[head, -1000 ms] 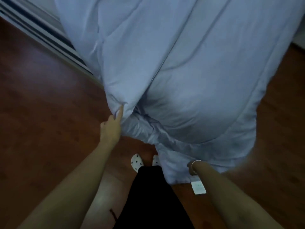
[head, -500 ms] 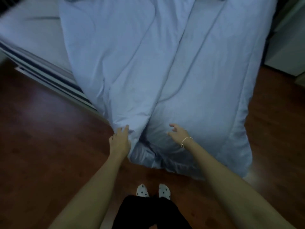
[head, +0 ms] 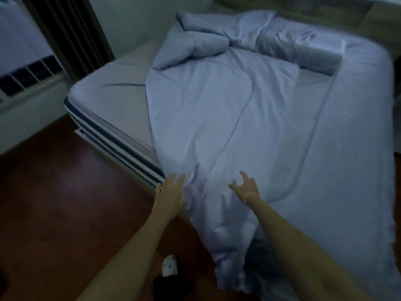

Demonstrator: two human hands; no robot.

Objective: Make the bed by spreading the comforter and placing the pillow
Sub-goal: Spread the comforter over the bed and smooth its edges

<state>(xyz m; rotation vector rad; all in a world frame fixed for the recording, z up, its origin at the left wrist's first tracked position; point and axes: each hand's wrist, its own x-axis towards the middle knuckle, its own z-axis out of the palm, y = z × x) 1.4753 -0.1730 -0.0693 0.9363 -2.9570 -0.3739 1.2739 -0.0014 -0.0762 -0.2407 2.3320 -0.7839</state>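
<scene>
Nearest me, at the foot corner of the bed, my left hand [head: 170, 192] lies with straight fingers against the draped edge of the pale blue quilted comforter [head: 238, 131], holding nothing. My right hand [head: 245, 186], fingers spread and relaxed, hovers over or rests lightly on the fabric just inside that corner; I cannot tell which in this dim view. The comforter covers the bed's middle and right, with its end spilling off the foot onto the dark wooden floor [head: 65, 192], and leaves a strip of grey sheeted mattress [head: 115, 92] bare on the left. Beyond, near the head, it is bunched beside a pale blue pillow [head: 319, 55]. I should take the left edge and draw it across that strip, smoothing outward.
</scene>
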